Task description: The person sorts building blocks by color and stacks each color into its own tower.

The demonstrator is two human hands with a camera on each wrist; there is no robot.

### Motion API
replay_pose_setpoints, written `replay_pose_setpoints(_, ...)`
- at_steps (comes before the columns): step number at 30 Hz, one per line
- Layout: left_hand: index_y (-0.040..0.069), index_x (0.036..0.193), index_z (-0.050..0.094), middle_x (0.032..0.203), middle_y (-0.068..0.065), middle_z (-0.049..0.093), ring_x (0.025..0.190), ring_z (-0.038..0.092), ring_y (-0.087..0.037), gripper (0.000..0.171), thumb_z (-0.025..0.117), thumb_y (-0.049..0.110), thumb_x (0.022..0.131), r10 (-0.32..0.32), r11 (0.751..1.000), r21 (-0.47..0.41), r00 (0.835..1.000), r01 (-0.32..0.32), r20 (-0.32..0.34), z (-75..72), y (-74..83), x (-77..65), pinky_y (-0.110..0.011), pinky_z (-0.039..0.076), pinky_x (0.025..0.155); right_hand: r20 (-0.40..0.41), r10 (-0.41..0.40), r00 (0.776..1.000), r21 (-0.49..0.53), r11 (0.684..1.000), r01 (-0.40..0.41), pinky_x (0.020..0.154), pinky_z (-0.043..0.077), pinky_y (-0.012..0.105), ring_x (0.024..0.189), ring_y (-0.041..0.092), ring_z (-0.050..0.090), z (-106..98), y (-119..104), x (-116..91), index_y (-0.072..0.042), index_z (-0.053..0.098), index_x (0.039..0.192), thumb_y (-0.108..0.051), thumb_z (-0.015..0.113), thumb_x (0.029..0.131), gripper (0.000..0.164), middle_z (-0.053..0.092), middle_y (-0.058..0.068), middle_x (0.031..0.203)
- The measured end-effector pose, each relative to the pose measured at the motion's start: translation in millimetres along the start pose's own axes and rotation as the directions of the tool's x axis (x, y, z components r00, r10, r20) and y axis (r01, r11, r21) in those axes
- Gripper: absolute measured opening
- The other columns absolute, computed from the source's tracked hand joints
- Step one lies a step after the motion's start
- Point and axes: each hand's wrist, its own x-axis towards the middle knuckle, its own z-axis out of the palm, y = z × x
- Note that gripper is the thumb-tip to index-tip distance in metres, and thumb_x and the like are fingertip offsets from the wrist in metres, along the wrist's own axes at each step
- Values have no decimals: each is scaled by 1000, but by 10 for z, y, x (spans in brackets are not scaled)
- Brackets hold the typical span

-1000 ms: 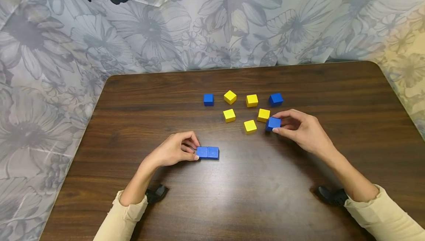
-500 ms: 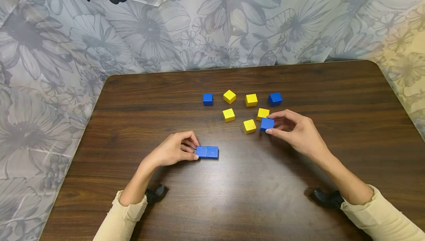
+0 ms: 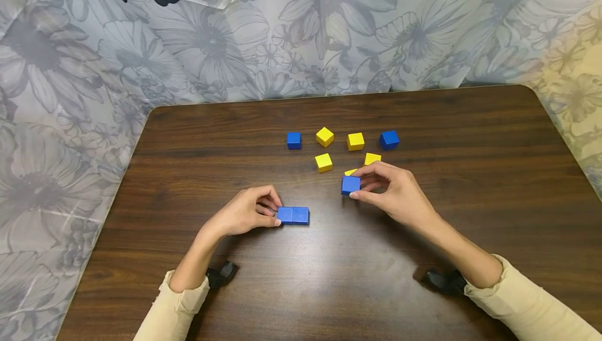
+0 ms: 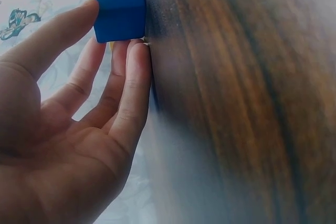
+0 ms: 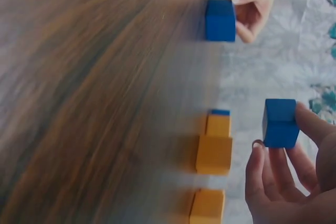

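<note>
Since the earlier frames, the right hand point(image 3: 395, 192) has moved toward the surface's left edge and slightly nearer its near edge, bringing along a carried blue block point(image 3: 350, 185). We see that block pinched between thumb and fingers, raised off the surface point(image 3: 211, 142). From it, a pair of blue blocks point(image 3: 293, 215) lies toward the left edge and a little closer to the near edge, well apart. The pair's long axis runs roughly parallel to the far edge, its free end facing the right hand. The left hand point(image 3: 249, 210) pinches the opposite end, so we judge it the nearer hand to the pair. Toward the far edge, we see a half-hidden yellow block point(image 3: 350, 172) behind the carried one, four other yellow blocks point(image 3: 323, 163), a left-hand blue block point(image 3: 294, 141) and a right-hand blue block point(image 3: 389, 140).
</note>
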Motion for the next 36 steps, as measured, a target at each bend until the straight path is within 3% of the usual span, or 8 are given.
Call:
replay_pose_setpoints(16, 9, 98, 64, 102, -8, 67, 93, 68, -19, 25, 82, 5, 81, 1, 1000, 17, 1000, 0, -13, 10, 18, 15, -25, 57, 80, 36, 13, 999, -5, 1000, -13, 73, 59, 24, 81, 10, 69, 319, -114, 111, -8, 71, 105, -10, 88, 75, 35, 69, 1, 99)
replay_pose_setpoints(27, 8, 98, 64, 102, -9, 67, 94, 68, -19, 25, 81, 3, 81, 5, 1000, 17, 1000, -4, -22, 13, 25, 18, -24, 57, 80, 71, 18, 997, 13, 1000, -19, 74, 59, 24, 86, 19, 71, 530, -188, 186, -7, 70, 106, -11, 87, 76, 35, 69, 2, 102)
replay_pose_setpoints(36, 8, 98, 63, 103, -9, 67, 95, 68, -20, 25, 81, 3, 81, 2, 1000, 24, 1000, -2, -21, 14, 39, 2, -25, 58, 80, 105, 34, 994, 28, 999, -37, 72, 58, 22, 84, 14, 71, 647, -265, 246, -8, 71, 101, -14, 88, 75, 32, 71, 1, 102)
